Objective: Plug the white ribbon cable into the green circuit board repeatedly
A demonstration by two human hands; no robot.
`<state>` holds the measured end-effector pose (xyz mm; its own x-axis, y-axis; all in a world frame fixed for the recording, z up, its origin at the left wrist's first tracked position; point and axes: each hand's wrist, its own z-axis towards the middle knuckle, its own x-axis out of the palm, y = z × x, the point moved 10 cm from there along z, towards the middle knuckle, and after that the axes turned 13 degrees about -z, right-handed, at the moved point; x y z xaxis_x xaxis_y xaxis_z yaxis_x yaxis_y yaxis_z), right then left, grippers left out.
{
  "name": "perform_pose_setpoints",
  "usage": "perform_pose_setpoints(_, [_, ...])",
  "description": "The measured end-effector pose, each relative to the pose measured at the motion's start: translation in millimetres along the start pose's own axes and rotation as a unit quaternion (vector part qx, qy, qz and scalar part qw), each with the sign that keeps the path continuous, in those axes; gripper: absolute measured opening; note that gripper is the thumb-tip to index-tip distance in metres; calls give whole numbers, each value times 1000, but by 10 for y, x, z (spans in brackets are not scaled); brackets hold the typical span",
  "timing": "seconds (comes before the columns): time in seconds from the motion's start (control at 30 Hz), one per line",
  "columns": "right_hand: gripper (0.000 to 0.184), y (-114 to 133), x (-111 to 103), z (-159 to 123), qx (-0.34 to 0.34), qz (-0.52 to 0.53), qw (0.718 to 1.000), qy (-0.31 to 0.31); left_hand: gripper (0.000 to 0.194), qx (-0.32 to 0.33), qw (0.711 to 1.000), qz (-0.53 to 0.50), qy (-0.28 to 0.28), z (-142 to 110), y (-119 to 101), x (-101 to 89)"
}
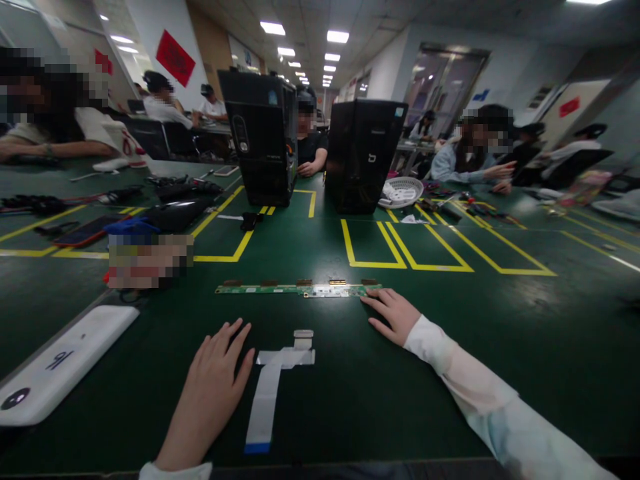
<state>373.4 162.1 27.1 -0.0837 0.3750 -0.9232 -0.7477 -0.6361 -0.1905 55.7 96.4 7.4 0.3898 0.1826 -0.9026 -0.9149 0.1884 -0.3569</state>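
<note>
A long, narrow green circuit board [285, 289] lies crosswise on the green table, with brown tabs along its far edge. My right hand [393, 313] rests at the board's right end, fingers stretched out and fingertips touching or just beside it. Nearer to me lies a white flat ribbon cable [267, 393], folded across itself, with a blue end and a connector at its far end. To the left of that cable my left hand [213, 387] is on the table with its fingers spread, holding nothing.
Two black computer towers [257, 140] [365, 157] stand at the back. A white plastic case [70, 363] lies at left. Tools and cables [175, 190] are at far left, and a white basket [401, 192] sits behind. Yellow tape [377, 265] marks the table. Other people sit around.
</note>
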Motion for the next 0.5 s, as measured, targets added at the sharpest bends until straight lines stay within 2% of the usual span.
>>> perform_pose_setpoints(0.27, [40,375,18,316,-12,-94,994,45,59,0,1000,2,-2,-1,-1,3])
perform_pose_setpoints(0.5, [39,418,-89,468,18,-58,998,-11,60,-3,1000,8,7,-5,12,14])
